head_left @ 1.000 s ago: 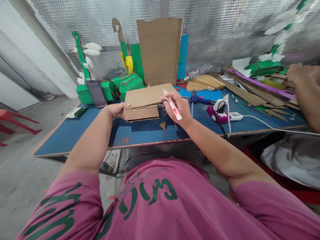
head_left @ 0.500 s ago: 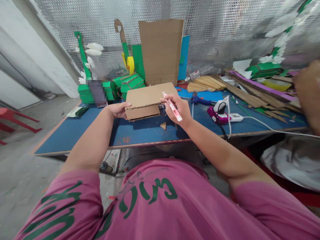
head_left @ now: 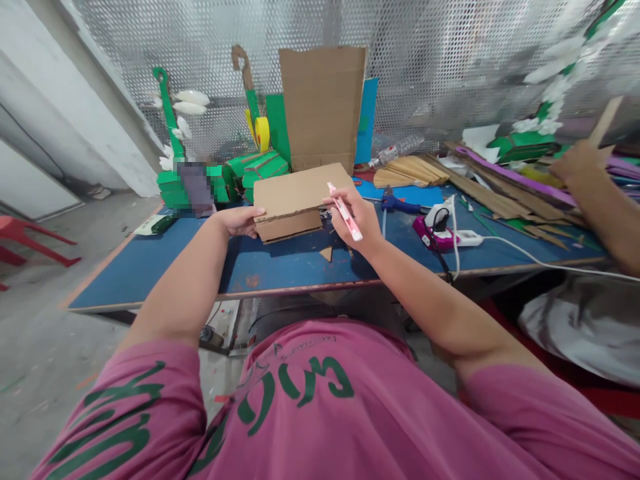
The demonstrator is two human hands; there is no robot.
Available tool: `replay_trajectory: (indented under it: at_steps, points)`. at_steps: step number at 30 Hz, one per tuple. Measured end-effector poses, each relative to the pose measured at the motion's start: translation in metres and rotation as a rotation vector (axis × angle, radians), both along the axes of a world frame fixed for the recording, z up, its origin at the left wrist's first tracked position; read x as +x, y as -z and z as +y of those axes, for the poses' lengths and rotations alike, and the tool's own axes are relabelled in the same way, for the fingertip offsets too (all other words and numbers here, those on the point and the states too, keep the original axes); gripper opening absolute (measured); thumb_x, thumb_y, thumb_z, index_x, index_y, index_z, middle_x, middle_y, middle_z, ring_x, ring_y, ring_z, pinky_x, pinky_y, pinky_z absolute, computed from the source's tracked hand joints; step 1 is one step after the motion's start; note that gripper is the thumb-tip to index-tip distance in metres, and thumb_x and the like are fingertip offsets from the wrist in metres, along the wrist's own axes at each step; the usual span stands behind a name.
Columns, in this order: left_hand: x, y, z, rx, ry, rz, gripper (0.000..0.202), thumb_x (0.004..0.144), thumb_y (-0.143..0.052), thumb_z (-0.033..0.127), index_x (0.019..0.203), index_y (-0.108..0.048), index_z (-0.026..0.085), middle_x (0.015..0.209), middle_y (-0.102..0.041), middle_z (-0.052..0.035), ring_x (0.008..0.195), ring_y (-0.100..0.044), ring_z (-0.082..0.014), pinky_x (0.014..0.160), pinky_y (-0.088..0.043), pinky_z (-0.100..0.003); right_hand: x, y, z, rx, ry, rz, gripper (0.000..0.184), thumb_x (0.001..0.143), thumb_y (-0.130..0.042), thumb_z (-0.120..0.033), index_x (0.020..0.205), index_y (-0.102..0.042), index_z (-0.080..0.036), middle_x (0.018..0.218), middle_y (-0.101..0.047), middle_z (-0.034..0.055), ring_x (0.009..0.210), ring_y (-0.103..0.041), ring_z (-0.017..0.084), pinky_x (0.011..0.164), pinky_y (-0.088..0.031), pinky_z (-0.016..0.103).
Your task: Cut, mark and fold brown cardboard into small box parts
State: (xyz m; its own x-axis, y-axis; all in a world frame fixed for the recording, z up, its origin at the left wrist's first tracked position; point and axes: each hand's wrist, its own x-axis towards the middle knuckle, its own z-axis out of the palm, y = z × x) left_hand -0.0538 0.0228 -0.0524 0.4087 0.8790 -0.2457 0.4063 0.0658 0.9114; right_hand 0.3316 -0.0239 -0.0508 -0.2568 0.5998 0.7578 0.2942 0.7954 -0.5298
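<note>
A folded brown cardboard piece (head_left: 295, 192), box-like with a lower flap, is held above the blue table. My left hand (head_left: 241, 221) grips its left end, the thumb on top and the other fingers partly hidden behind it. Closed round a pink and white utility knife (head_left: 346, 215), my right hand (head_left: 359, 220) is at the cardboard's right end. The knife slants across the fingers; whether its blade is out I cannot tell. A small cardboard triangle (head_left: 327, 253) lies on the table just below.
Behind stand a tall cardboard sheet (head_left: 323, 107) and green cardboard models (head_left: 263, 168). To the right lie a blue glue gun (head_left: 403, 203), a purple power strip (head_left: 434, 235) with cables, and cardboard strips (head_left: 493, 193). A co-worker's hand (head_left: 583, 167) holds a strip at far right.
The co-worker's hand at far right has moved left into fuller view, holding up a strip. My hands, the cardboard and the utility knife stay nearly the same; the view has shifted slightly.
</note>
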Motion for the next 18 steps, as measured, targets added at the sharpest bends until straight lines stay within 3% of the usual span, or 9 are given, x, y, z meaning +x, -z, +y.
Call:
replay_trajectory:
  at_steps: [3, 8, 14, 18]
  points:
    - [0.002, -0.001, 0.001, -0.008, -0.142, -0.068, 0.069, 0.066, -0.084, 0.074, 0.109, -0.075, 0.022, 0.084, -0.081, -0.0084, 0.07, -0.076, -0.0214, 0.054, -0.055, -0.024, -0.001, -0.001, -0.001, 0.025, 0.0, 0.006, 0.032, 0.1, -0.061, -0.026, 0.131, -0.062, -0.025, 0.123, -0.083, 0.011, 0.114, -0.08, 0.026, 0.106, -0.062, 0.046]
    - [0.008, -0.004, -0.001, 0.084, -0.227, -0.042, 0.081, 0.062, -0.09, 0.068, 0.122, -0.071, 0.018, 0.1, -0.083, -0.0122, 0.079, -0.079, -0.0233, 0.059, -0.054, -0.025, 0.0, -0.006, -0.003, 0.05, 0.023, 0.009, 0.024, 0.102, -0.06, -0.031, 0.126, -0.063, -0.025, 0.114, -0.081, 0.0091, 0.101, -0.079, 0.024, 0.095, -0.061, 0.041]
    - [0.014, -0.007, -0.001, 0.136, -0.187, 0.033, 0.079, 0.07, -0.089, 0.065, 0.13, -0.069, 0.018, 0.11, -0.083, -0.015, 0.085, -0.08, -0.0245, 0.063, -0.058, -0.027, 0.0, -0.012, -0.005, 0.091, 0.058, -0.024, 0.022, 0.106, -0.056, -0.041, 0.111, -0.07, -0.025, 0.109, -0.078, 0.0085, 0.101, -0.073, 0.026, 0.096, -0.057, 0.042]
    - [0.031, -0.011, -0.006, 0.287, -0.125, 0.135, 0.077, 0.077, -0.088, 0.063, 0.135, -0.07, 0.016, 0.125, -0.081, -0.0191, 0.091, -0.08, -0.0279, 0.061, -0.058, -0.03, 0.0, -0.013, -0.006, 0.071, 0.039, -0.005, 0.025, 0.107, -0.055, -0.042, 0.112, -0.071, -0.024, 0.107, -0.078, 0.0089, 0.099, -0.073, 0.025, 0.094, -0.057, 0.042]
